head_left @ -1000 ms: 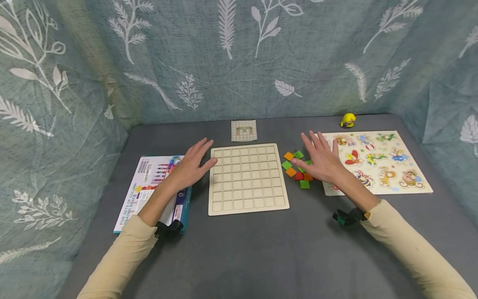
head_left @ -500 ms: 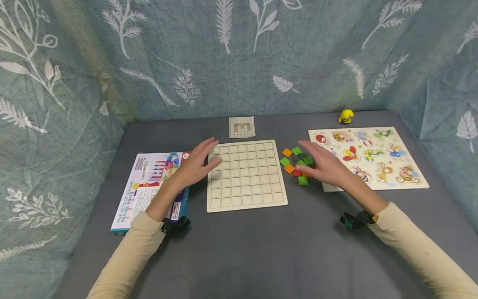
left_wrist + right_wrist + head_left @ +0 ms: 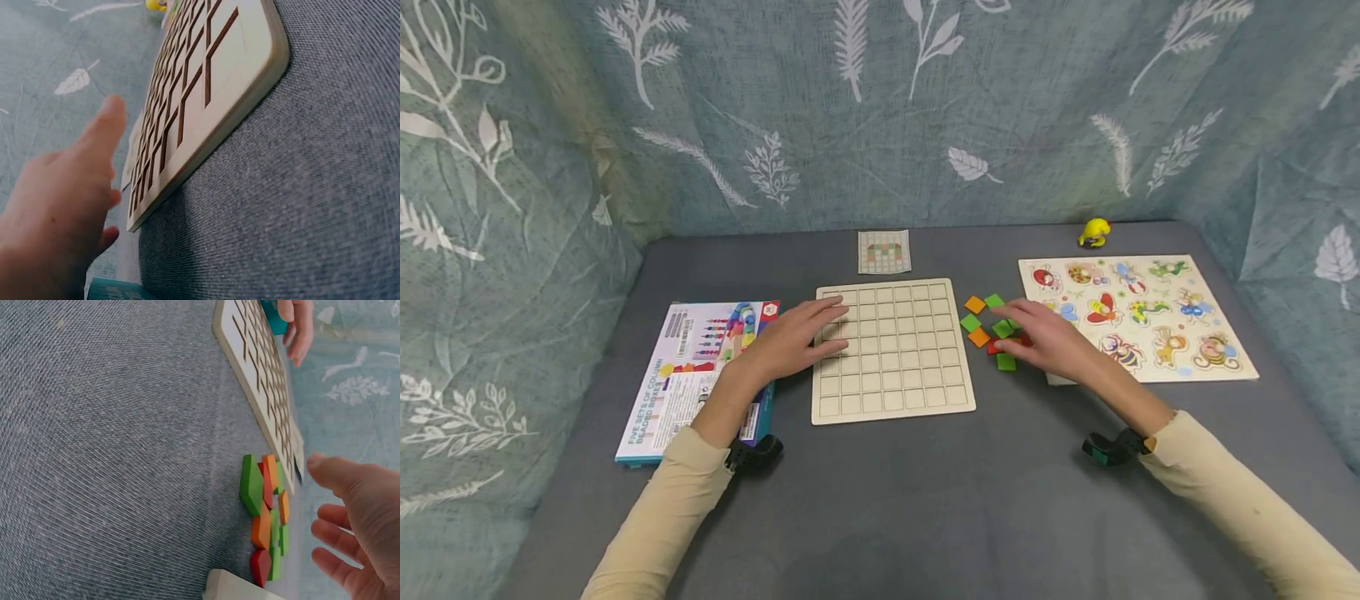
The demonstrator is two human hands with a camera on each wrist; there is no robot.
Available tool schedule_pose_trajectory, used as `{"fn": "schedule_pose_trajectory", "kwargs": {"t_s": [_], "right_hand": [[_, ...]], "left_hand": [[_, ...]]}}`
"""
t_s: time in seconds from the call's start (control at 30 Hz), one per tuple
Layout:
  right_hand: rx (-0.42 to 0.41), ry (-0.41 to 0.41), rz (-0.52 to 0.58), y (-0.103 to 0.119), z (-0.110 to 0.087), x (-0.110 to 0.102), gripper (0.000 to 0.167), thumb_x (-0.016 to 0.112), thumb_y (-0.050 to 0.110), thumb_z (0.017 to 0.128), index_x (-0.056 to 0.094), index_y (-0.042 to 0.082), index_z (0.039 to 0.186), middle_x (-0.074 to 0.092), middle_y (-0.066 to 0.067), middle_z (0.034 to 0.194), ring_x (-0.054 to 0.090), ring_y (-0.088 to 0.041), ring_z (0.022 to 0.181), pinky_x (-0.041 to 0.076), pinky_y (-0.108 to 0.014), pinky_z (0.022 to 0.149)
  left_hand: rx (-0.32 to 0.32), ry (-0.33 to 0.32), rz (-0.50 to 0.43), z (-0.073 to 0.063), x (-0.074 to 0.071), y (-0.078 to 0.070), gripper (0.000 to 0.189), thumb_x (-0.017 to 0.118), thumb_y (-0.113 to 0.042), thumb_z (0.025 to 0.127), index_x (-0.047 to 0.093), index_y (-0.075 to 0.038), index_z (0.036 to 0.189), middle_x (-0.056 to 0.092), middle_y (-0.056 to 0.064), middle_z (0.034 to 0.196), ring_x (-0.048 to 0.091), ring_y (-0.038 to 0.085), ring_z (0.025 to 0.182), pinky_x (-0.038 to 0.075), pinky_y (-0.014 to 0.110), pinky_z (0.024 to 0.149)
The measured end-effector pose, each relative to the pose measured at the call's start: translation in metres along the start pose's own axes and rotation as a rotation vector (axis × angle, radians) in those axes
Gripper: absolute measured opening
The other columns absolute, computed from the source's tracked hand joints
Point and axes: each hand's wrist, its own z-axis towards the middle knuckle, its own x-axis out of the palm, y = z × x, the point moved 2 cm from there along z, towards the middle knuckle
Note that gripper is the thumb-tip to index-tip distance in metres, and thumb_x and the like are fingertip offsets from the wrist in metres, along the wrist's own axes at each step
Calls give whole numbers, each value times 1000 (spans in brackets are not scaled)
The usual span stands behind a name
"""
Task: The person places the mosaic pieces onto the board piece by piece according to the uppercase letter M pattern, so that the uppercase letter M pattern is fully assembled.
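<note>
A wooden grid board (image 3: 893, 350) with square cells lies in the middle of the grey table. My left hand (image 3: 793, 337) reaches over its left edge, fingers and thumb extended with nothing in them; the left wrist view has this hand (image 3: 69, 187) raised beside the board's rim. To the right of the board lies a loose cluster of green, orange and red square tiles, among them a green tile (image 3: 1006, 362) and an orange tile (image 3: 978, 337). Over the cluster's right side is my right hand (image 3: 1051, 337), hiding some tiles. In the right wrist view its fingers (image 3: 342, 540) bend loosely and hold nothing.
A small pattern card (image 3: 884, 252) lies behind the board. At left is a beaded-column box (image 3: 688, 383); at right, a picture puzzle board (image 3: 1150, 325) with insects and animals. A yellow toy figure (image 3: 1094, 232) stands behind it. A leaf-print curtain (image 3: 880, 125) closes off the back.
My left hand has moved right, its fingers now over the board's left edge. My right hand has come off the puzzle board and lowered toward the tiles, its fingers closer together.
</note>
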Motion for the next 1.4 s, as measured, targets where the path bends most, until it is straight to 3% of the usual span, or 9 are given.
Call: {"fn": "schedule_pose_trajectory", "kwargs": {"t_s": [0.2,0.4,0.73,0.97,1.2,1.4], "right_hand": [[-56,-2,-20,-1,0,4,33,73,16,87,68,4,118,64,-12,115,61,-24,94,51,-41,80],[-89,26,1,-1,1,8,22,71,10,88,71,5,109,66,-9,107,61,-19,87,50,-36,74],[-160,62,-84,0,6,8,7,74,4,83,73,7,89,68,-9,100,64,-25,94,54,-39,79],[-160,108,-97,1,7,12,6,74,6,83,75,7,89,68,-8,97,65,-23,89,55,-37,75],[-163,150,-79,-2,13,15,7,71,3,85,74,7,90,68,-9,99,67,-24,91,56,-38,78],[-206,142,-119,-6,13,13,8,72,4,84,74,6,92,69,-10,103,66,-24,93,56,-38,78]], "left_hand": [[35,-3,67,1,-1,2,66,63,-46,91,46,-12,145,41,11,153,42,32,138,28,52,117],[-1,48,94,-2,-2,3,73,65,-54,87,46,-15,145,41,9,153,41,30,140,20,52,120],[-50,23,203,-4,-10,10,86,69,-64,77,47,-16,145,40,9,153,34,29,143,6,56,121],[-92,90,250,-11,-4,14,99,66,-69,76,38,-8,150,33,13,157,28,31,146,2,57,121],[-100,160,219,-14,-3,15,118,71,-74,66,29,-7,153,25,12,161,25,31,148,-1,56,121],[-84,162,235,-11,-5,14,122,74,-74,62,29,-5,153,24,13,161,25,31,148,-2,56,121]]}}
